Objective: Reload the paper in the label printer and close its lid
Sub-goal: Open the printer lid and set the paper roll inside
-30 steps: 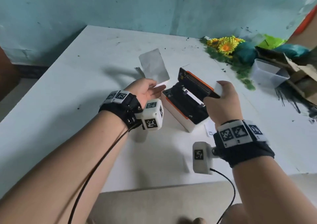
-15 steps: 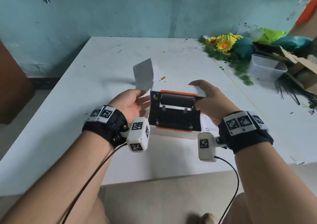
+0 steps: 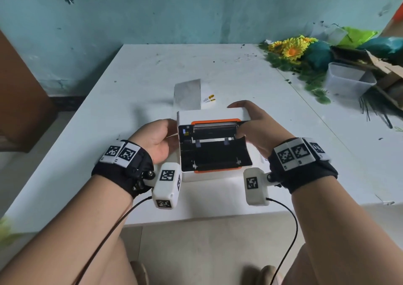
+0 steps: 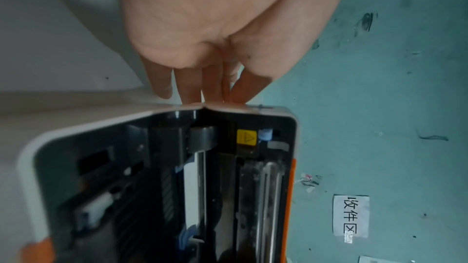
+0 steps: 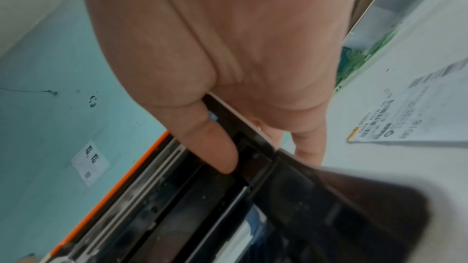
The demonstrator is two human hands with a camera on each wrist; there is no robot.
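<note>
The white label printer with orange trim sits mid-table, its lid swung up at the back and the black paper bay showing. My right hand grips the lid's right end, with its thumb inside and the other fingers behind. My left hand is at the printer's left side; its straight fingers touch the wall of the printer and hold nothing. A grey paper sheet stands up just behind the lid; its lower end is hidden.
A small yellow-marked label slip lies behind the printer. A printed sheet lies to the printer's right. Artificial flowers, a clear tub and cardboard crowd the far right. The table's front edge is close.
The printer has been turned square to me. My left hand held the paper sheet; it now holds nothing and touches the printer's left side. The sheet stands behind the lid.
</note>
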